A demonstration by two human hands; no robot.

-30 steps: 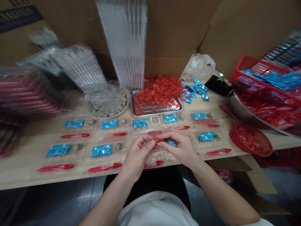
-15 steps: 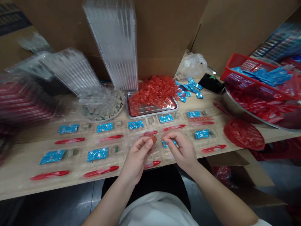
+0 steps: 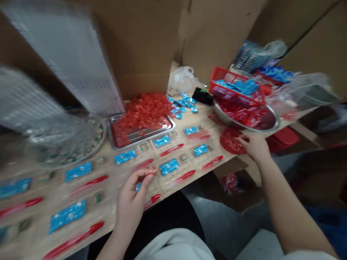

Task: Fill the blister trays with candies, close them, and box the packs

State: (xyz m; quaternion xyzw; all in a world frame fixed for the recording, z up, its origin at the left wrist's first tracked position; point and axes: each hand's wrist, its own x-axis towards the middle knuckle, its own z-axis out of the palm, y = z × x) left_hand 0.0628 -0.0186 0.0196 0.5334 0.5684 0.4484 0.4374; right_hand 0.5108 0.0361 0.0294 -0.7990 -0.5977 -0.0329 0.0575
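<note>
Right hand (image 3: 255, 146) at the round red basket (image 3: 223, 146), right of centre, with the left hand (image 3: 131, 195) holding a small red piece (image 3: 153, 170).
The left thumb and fingers were closed on that piece at lower centre, above clear trays with blue packets (image 3: 169, 167) and slim red items (image 3: 185, 176). The right fingertips were at the basket's red pieces (image 3: 232, 140); whether they gripped one could not be told. The step in hand seemed to be picking from the basket; the next move probably called for a light fingertip pinch.
</note>
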